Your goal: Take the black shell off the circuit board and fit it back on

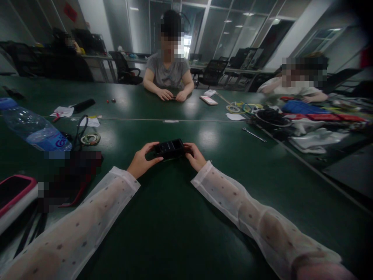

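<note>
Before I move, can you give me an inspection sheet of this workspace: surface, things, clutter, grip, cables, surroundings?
Surface: green table, a seam running across it.
Things: black device, held between both hands.
Clutter: bottle and pink-edged item at left; wrench and mixed pile at right.
Grip: left hand on the device's left end, right hand on its right end.
Cables: yellow cable beside the pile, away from both hands.
Surroundings: seated person across, another person at far right, chairs behind.
</note>
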A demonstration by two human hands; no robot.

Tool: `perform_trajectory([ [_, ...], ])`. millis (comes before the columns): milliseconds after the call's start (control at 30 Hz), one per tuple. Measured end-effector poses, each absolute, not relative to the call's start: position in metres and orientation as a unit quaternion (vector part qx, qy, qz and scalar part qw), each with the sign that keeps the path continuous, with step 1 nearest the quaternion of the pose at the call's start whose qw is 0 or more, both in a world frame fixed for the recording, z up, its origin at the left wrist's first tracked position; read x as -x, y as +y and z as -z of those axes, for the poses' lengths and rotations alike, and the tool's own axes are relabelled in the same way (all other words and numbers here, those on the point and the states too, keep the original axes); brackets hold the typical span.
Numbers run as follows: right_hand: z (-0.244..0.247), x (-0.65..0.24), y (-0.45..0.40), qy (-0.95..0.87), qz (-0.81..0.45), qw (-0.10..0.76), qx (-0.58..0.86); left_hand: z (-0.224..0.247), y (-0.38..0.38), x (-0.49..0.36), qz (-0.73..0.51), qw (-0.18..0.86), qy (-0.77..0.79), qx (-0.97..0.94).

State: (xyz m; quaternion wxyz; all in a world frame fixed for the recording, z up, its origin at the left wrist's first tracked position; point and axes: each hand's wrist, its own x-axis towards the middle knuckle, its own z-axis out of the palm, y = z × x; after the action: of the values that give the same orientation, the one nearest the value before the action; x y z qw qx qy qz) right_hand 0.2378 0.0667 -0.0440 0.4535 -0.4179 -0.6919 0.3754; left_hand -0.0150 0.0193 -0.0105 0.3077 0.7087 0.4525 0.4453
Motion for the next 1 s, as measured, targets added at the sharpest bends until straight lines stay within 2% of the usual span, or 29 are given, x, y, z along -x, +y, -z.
perform_trajectory([
  [300,0.0442,-0.2370,0.0658,-0.696,-0.350,0.449,0.437,0.0102,0.0191,0.0159,-0.360,0.303,0.485,-0.737],
  [600,0.0445,-0.2380,0.0642,-0.731,-0.305,0.409,0.453,0.0103,0.0201,0.0154,-0.360,0.309,0.479,-0.738],
  [1000,0.0422,-0.2368,0.0622,-0.743,-0.290,0.404,0.447,0.0084,0.0197,0.0156,-0.363,0.340,0.481,-0.722],
])
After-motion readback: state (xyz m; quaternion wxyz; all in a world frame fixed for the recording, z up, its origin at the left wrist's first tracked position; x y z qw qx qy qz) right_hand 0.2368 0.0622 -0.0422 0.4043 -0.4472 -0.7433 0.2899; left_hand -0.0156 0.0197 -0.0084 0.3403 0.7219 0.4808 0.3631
